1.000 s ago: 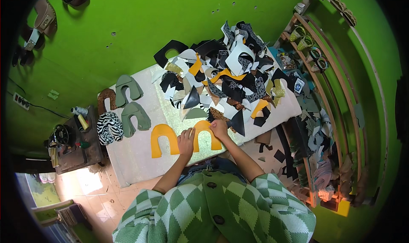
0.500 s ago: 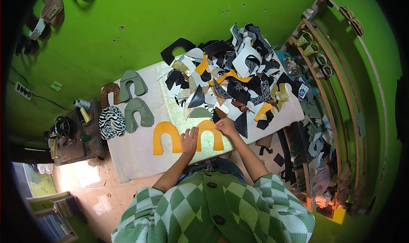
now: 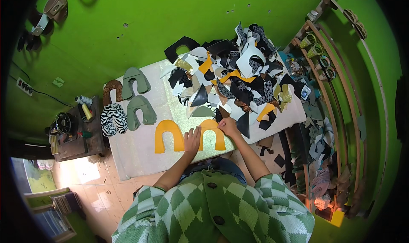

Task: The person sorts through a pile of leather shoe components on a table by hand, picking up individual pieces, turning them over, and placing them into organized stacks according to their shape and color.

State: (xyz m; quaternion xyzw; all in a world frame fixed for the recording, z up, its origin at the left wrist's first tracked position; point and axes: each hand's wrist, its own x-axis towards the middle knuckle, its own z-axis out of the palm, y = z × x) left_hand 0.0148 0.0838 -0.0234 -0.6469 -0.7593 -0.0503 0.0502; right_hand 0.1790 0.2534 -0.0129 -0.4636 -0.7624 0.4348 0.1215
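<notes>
Two yellow arch-shaped pieces of sheet material lie side by side at the table's near edge, the left arch (image 3: 160, 137) and the right arch (image 3: 220, 141). My left hand (image 3: 193, 140) lies with fingers stretched out over the left leg of the right arch, partly covering it. Against that arch's upper right curve, my right hand (image 3: 228, 126) is closed, its fingers pinched together. Whatever it may hold is too small to make out. A thin dark line crosses the top of the right arch near the fingers.
Green arch stacks (image 3: 142, 112), a zebra-patterned stack (image 3: 113, 120) and a brown spotted arch (image 3: 112, 92) sit on the table's left. Mixed offcuts (image 3: 238, 85) heap up behind my hands. A sewing machine (image 3: 64, 124) stands left; a wooden shoe rack (image 3: 330, 79) rises at right.
The view has shifted slightly. My left hand stays flat and my right hand stays closed, both at the right yellow arch, with little other visible movement.
</notes>
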